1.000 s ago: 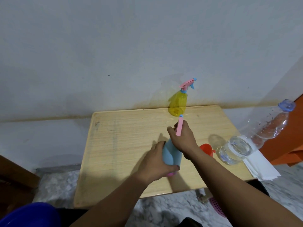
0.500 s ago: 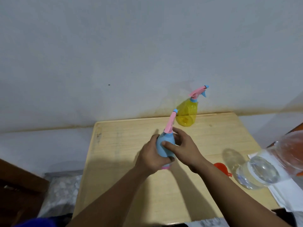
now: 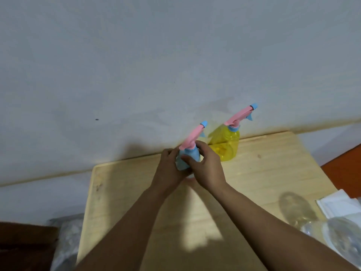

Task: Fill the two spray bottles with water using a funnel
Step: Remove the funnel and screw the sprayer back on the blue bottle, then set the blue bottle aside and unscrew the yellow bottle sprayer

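Observation:
A blue spray bottle (image 3: 188, 156) with a pink trigger head stands near the back of the wooden table (image 3: 263, 173). My left hand (image 3: 168, 171) grips its body from the left. My right hand (image 3: 207, 167) wraps round it from the right, fingers near the neck. Just behind and to the right, a yellow spray bottle (image 3: 226, 145) with a pink head stands against the wall. A clear water bottle (image 3: 340, 239) lies blurred at the lower right edge. The funnel is out of view.
A white folded cloth or paper (image 3: 338, 204) lies at the table's right edge. An orange object (image 3: 345, 169) stands beyond the table on the right. A dark brown piece of furniture (image 3: 25, 247) sits at the lower left. The wall runs close behind the table.
Both hands have carried the blue bottle away from me toward the yellow one by the wall. The view has shifted, and the red funnel has left the frame.

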